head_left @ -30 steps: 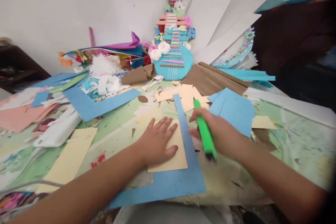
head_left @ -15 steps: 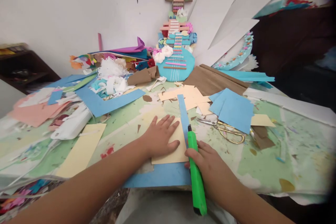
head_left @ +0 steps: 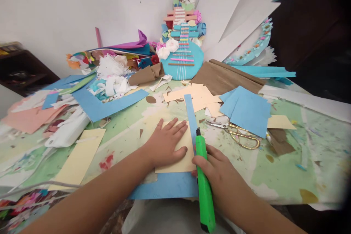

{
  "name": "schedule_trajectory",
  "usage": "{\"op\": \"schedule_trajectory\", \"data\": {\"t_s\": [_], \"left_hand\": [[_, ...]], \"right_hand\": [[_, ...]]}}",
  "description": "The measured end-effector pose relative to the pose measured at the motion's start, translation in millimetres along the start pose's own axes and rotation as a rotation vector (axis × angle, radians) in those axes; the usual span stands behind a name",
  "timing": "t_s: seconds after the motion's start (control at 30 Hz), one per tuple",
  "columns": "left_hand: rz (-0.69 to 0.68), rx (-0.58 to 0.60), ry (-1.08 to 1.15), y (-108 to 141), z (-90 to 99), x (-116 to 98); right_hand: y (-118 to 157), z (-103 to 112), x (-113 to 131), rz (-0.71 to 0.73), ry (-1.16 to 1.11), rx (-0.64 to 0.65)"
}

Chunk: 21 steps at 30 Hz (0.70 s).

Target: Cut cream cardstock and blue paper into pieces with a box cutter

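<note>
My left hand (head_left: 168,146) lies flat with fingers spread, pressing on a cream paper rectangle (head_left: 164,168). Beneath that rectangle lies blue paper; its lower strip (head_left: 170,186) shows at the table's front edge, and a narrow blue strip (head_left: 190,111) runs up along the right side. My right hand (head_left: 216,172) is closed around a green highlighter (head_left: 204,182) with a black collar and a black butt end. The highlighter's dark tip points away from me, over the blue strip beside the cream paper's right edge. Part of my right fingers is hidden behind it.
Gold-handled scissors (head_left: 244,139) and blue paper squares (head_left: 249,111) lie to the right. Peach paper pieces (head_left: 201,97) are ahead. A decorated blue paper guitar (head_left: 182,65) leans at the wall. On the left are a white power strip (head_left: 67,128), its cable and a cream strip (head_left: 82,157).
The view has tilted down slightly, so the background sits higher. Both hands keep nearly the same place on the papers, and the highlighter stays in my right hand.
</note>
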<state>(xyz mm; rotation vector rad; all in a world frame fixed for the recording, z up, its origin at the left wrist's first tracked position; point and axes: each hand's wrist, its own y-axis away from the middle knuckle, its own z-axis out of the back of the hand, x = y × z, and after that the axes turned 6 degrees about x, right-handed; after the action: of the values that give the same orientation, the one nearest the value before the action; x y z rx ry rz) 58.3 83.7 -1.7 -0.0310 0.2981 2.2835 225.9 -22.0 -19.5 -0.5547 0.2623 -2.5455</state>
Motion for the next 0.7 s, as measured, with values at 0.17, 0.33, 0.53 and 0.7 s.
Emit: {"op": "schedule_trajectory", "data": {"t_s": [0.17, 0.33, 0.53, 0.7], "left_hand": [[0.006, -0.011, -0.006, -0.9, -0.8, -0.4], [0.009, -0.001, -0.013, -1.6, 0.3, -1.4], [0.008, 0.0, -0.042, -0.4, 0.1, -2.5], [0.007, -0.003, -0.046, 1.1, -1.4, -3.2]], "right_hand": [[8.1, 0.8, -0.7, -0.138, -0.3, -0.35], [0.5, 30.9, -13.4, -0.577, -0.609, -0.734], [-55.1, 65.9, -33.3, -0.812, -1.151, -0.572], [-82.0, 42.1, -49.0, -0.755, -1.348, -0.449]]}}
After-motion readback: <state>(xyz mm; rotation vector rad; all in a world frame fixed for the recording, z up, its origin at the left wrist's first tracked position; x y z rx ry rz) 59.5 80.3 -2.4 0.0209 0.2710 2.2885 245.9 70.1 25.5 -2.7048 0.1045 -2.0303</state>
